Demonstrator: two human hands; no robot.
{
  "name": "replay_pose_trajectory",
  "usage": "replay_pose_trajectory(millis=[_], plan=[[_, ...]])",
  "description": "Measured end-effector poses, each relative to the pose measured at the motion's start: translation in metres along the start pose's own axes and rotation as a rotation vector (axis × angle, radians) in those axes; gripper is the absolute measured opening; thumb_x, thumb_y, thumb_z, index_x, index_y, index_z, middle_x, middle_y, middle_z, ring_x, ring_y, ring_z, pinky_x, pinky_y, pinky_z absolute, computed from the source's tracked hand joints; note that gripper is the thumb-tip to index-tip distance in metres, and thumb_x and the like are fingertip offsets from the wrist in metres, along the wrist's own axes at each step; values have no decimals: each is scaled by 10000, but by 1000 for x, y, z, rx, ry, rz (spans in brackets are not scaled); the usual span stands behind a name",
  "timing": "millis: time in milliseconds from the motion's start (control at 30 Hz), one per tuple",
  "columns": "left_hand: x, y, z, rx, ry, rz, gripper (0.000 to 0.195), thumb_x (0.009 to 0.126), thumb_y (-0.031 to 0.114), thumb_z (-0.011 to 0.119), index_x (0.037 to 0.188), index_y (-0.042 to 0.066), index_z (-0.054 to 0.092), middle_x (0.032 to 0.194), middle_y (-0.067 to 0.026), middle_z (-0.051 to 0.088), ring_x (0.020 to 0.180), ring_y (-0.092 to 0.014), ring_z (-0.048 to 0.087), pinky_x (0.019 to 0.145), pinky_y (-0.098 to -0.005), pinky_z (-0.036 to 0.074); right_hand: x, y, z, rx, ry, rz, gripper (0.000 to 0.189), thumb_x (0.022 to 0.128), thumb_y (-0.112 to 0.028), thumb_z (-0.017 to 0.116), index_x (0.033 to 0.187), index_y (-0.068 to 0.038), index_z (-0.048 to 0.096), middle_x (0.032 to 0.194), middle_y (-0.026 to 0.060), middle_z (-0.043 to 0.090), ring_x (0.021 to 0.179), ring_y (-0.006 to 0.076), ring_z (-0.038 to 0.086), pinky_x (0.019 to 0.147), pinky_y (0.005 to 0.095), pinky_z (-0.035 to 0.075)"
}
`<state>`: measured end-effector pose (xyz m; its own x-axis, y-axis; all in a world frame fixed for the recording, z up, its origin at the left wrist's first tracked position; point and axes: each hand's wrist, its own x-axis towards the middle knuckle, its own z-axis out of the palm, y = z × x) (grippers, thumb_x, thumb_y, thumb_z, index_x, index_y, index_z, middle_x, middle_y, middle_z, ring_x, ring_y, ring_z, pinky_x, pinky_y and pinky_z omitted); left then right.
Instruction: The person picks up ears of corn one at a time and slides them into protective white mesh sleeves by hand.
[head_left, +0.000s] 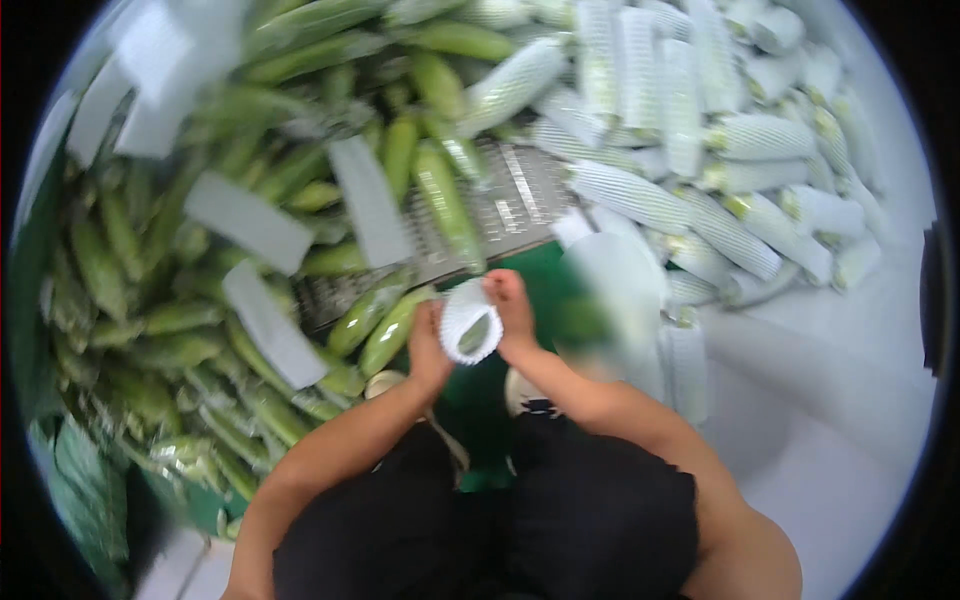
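Between my two hands is a white foam mesh sleeve (459, 307), its open end facing up towards me. Inside that opening a green surface (474, 339) shows, likely an ear of corn in its husk. My left hand (430, 346) grips the sleeve from the left. On the other side my right hand (513, 309) holds it near the far end, fingers partly hidden. Just left of my left hand lie husked-green ears of corn (396, 330) in clear film.
Film-wrapped green corn (157, 375) is heaped at left, with flat white foam sleeves (251, 221) on top. Many sleeved ears (637, 199) are piled at right. A grey patterned mat (517, 199) shows between the heaps. Something whitish and blurred (619, 292) is right of my hands.
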<state>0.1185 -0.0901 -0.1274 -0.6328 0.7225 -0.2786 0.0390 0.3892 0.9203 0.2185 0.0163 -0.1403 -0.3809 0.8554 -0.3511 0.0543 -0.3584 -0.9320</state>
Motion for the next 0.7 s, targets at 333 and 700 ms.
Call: replay_pose_trajectory(millis=[333, 700], plan=[[43, 31, -39, 648, -509, 377, 490, 784, 173, 691, 1224, 120, 482, 1104, -181, 560, 956, -401, 614, 748, -456, 517, -4, -85, -36, -758, -705, -208, 882, 701, -125, 752, 1455, -71, 298, 1484, 196, 314, 1314, 422, 385, 1038, 455, 397], [36, 75, -59, 932, -100, 372, 483, 741, 215, 735, 1153, 56, 540, 1122, -130, 542, 1055, -330, 521, 890, -452, 437, 11, -164, -181, -1582, 180, -736, 787, 654, -22, 703, 1394, -168, 482, 1354, 122, 486, 1272, 336, 433, 1049, 501, 337]])
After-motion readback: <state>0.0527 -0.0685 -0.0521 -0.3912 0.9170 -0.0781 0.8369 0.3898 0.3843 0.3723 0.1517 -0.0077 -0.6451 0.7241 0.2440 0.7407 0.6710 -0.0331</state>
